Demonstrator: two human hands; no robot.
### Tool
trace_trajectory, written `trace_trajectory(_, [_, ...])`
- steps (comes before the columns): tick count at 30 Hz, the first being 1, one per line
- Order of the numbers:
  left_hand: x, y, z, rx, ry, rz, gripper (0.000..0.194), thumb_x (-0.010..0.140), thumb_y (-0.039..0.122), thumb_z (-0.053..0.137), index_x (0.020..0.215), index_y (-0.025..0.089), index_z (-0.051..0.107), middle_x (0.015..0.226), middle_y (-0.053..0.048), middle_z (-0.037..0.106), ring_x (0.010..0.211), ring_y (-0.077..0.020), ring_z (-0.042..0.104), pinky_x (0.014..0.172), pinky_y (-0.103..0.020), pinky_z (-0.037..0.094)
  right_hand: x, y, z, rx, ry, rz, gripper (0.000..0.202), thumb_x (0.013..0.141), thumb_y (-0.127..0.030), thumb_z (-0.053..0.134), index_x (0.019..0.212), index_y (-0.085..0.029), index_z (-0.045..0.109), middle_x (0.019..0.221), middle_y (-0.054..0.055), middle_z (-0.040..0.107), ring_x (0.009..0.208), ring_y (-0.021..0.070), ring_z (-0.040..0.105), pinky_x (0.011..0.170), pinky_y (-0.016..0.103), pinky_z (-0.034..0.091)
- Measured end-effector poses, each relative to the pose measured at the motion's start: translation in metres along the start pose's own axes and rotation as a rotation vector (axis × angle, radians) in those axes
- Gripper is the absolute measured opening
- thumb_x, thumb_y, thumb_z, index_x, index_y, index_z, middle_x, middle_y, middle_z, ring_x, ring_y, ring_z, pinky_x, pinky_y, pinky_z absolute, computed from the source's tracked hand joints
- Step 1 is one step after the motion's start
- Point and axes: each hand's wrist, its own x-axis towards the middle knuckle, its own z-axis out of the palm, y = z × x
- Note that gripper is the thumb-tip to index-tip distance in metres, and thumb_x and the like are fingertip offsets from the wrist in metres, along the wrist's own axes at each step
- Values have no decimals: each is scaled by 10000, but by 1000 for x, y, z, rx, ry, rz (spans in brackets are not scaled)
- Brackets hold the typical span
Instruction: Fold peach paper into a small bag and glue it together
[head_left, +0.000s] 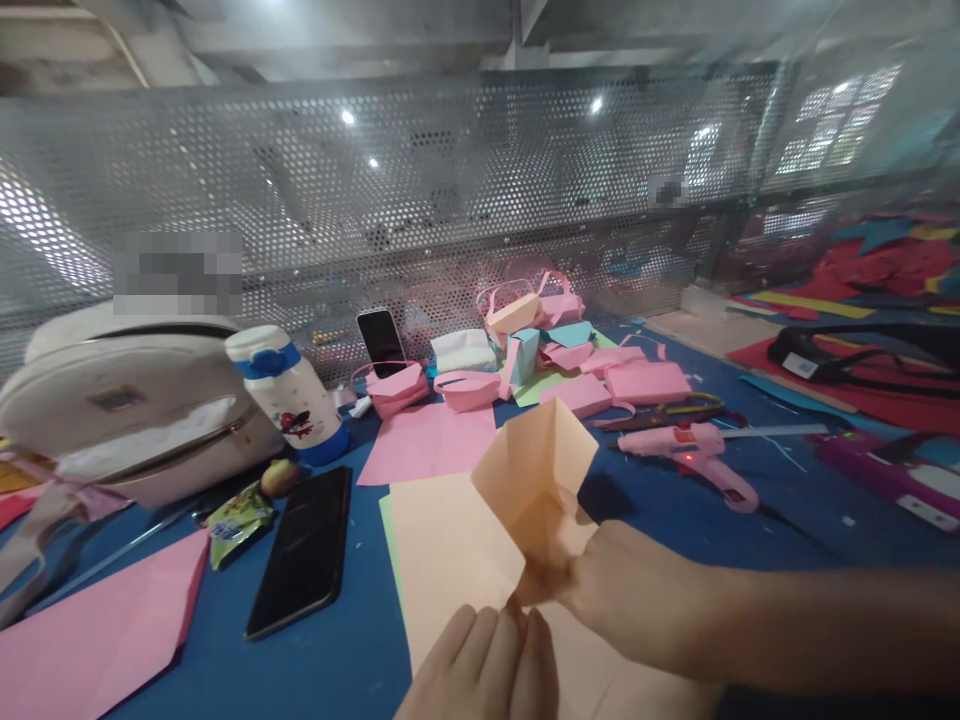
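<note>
A folded peach paper box (536, 465), with its open end tilted up, stands above a flat peach sheet (442, 530). My right hand (637, 590) is closed on the box's lower right side, with its fingertips partly hidden in the fold. At the near lower edge, my left hand (487, 665) has its fingers bent together, pinching the same paper box. Its thumb is mostly out of sight. A pink sheet (431, 440) lies just beyond the peach one.
Right of the box lies a pink glue gun (690, 450) with a lit red light, near scissors (675, 410). Several small paper bags (649, 380) stand behind. A black phone (304, 555), a snack packet (240, 525), a bottle (289, 395) and a backpack (150, 400) occupy the left.
</note>
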Motion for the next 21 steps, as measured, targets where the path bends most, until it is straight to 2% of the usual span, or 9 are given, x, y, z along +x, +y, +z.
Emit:
trace_trajectory(3, [0, 1, 0, -2, -7, 5, 229, 826, -17, 462, 959, 80, 621, 679, -49, 644, 536, -167, 572, 538, -305, 446, -9, -3, 6, -37, -38, 27, 344, 740, -52, 617, 1065, -159, 598, 536, -31, 600, 411, 160, 539, 379, 287, 143])
trace_trajectory(7, [3, 4, -2, -17, 18, -34, 239, 834, -7, 427, 959, 76, 614, 726, -90, 681, 566, -193, 600, 561, -327, 452, -19, -4, 6, -81, -69, 71, 574, 701, -36, 622, 1260, -123, 519, 552, -34, 629, 401, 163, 561, 376, 296, 103])
trace_trajectory(11, [6, 4, -6, -25, 53, -50, 247, 806, -12, 418, 933, 65, 616, 669, -91, 669, 515, -200, 584, 509, -327, 424, -25, 6, -12, -12, -96, 98, 480, 729, -40, 592, 1186, -186, 571, 638, -19, 690, 432, 155, 602, 394, 309, 92])
trace_trajectory(14, [6, 3, -5, -16, 24, -2, 240, 790, -2, 456, 947, 57, 628, 683, -93, 678, 529, -196, 596, 516, -315, 434, -31, 13, -22, 50, -57, 126, 475, 793, -77, 573, 1249, -200, 529, 709, -13, 726, 465, 164, 632, 406, 315, 91])
trace_trajectory(16, [4, 5, -2, -7, 41, -25, 240, 790, 1, 458, 948, 64, 627, 696, -96, 682, 539, -199, 601, 534, -321, 441, -34, 14, -22, 38, -35, 131, 418, 851, -105, 540, 1260, -190, 521, 778, 13, 748, 487, 171, 645, 422, 324, 89])
trace_trajectory(18, [3, 8, 1, -1, 66, -72, 235, 796, 4, 448, 938, 71, 623, 688, -95, 676, 531, -204, 592, 539, -333, 435, -36, 12, -17, 28, -60, 123, 372, 879, -131, 527, 1247, -187, 528, 752, 13, 746, 477, 173, 638, 425, 325, 91])
trace_trajectory(21, [2, 9, 2, -2, 81, -100, 226, 804, 7, 445, 928, 73, 623, 680, -93, 668, 525, -202, 584, 536, -334, 425, -35, 9, -9, 40, -68, 117, 437, 837, -114, 556, 1267, -175, 508, 675, -7, 725, 446, 172, 613, 418, 315, 91])
